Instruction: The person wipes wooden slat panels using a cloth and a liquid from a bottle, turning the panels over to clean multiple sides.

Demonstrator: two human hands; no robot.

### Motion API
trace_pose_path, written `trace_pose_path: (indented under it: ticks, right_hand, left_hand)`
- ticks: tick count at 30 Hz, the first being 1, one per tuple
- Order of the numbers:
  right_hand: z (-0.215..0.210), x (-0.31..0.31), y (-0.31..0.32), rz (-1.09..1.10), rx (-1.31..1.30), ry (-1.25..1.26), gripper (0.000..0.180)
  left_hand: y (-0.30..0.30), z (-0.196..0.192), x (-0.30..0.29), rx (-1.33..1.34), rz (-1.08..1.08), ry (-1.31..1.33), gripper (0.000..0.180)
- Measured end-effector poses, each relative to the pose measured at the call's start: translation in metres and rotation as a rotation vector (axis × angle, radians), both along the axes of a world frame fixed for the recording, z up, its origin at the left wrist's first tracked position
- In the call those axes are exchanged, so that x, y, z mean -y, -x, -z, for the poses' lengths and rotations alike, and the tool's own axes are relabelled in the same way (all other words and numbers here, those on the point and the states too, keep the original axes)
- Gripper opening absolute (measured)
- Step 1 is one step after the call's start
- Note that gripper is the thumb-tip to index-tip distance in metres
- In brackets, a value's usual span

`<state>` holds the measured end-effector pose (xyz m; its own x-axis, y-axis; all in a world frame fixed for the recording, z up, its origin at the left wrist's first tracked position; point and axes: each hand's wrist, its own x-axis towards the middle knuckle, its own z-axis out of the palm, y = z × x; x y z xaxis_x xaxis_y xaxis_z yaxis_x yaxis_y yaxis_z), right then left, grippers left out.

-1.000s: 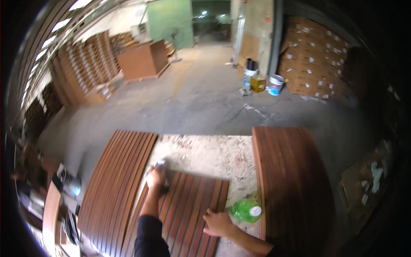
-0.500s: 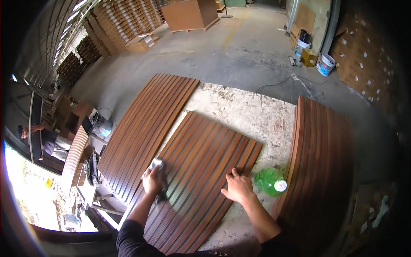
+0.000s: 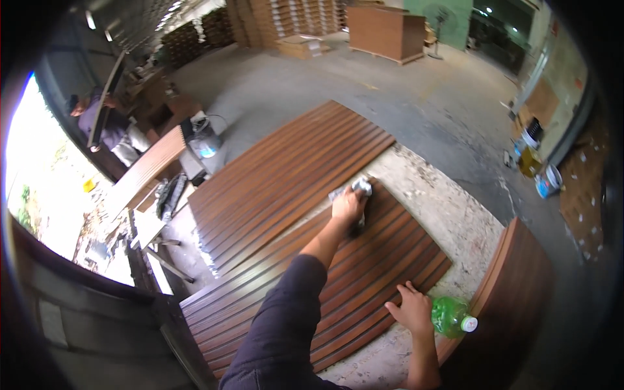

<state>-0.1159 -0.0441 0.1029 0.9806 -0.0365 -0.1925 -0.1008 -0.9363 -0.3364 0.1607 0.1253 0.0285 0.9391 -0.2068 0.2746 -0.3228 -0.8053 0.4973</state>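
A brown grooved wooden panel [image 3: 383, 273] lies in front of me on a pale, stained tabletop [image 3: 416, 179]. My left hand [image 3: 349, 207] is closed around a crumpled greyish-white rag [image 3: 363, 187], pressed to the panel near its far left corner. Part of the rag is hidden under the fingers. At the panel's right edge rests my right hand [image 3: 412, 308], fingers spread and nothing held. Right beside that hand is a green plastic bottle with a white cap [image 3: 450, 317]. My left forearm covers some of the panel's middle.
A second grooved panel [image 3: 292, 179] lies alongside on the left, and stacked panels [image 3: 513, 292] stand at the right. Buckets [image 3: 549, 182] sit on the floor at far right. At far left a person [image 3: 114, 127] handles a long dark frame.
My left hand has slid the rag away from me along the panel toward its far end. My right hand stays by the panel's right edge. The whole view has turned left.
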Motion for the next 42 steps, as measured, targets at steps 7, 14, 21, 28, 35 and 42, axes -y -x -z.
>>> trace_pose_path:
  ticks: [7, 14, 21, 28, 35, 42]
  right_hand:
    - [0.005, 0.005, -0.003, 0.023, 0.024, -0.024, 0.052]
    - [0.016, 0.002, -0.006, 0.004, 0.041, 0.102, 0.052]
    - [0.006, -0.016, -0.009, 0.046, -0.075, 0.161, 0.062]
    - [-0.197, -0.141, 0.037, -0.364, 0.66, -0.944, 0.027]
    - [-0.359, -0.306, 0.139, -1.117, 1.307, -1.377, 0.02]
    - [-0.375, -0.322, 0.185, -1.16, 0.974, -1.592, 0.006]
  left_hand:
    - [0.192, -0.017, -0.193, -0.188, -0.315, -0.105, 0.033]
    - [0.405, -0.015, -0.321, -0.149, -0.78, -0.108, 0.03]
    - [0.411, -0.015, -0.32, 0.039, -0.662, -0.112, 0.025]
    - [0.37, -0.009, -0.295, -0.048, -0.295, -0.153, 0.029]
    - [0.353, -0.004, -0.286, 0.063, -0.269, -0.038, 0.025]
    - [0.346, -0.007, -0.288, -0.034, -0.277, -0.049, 0.027]
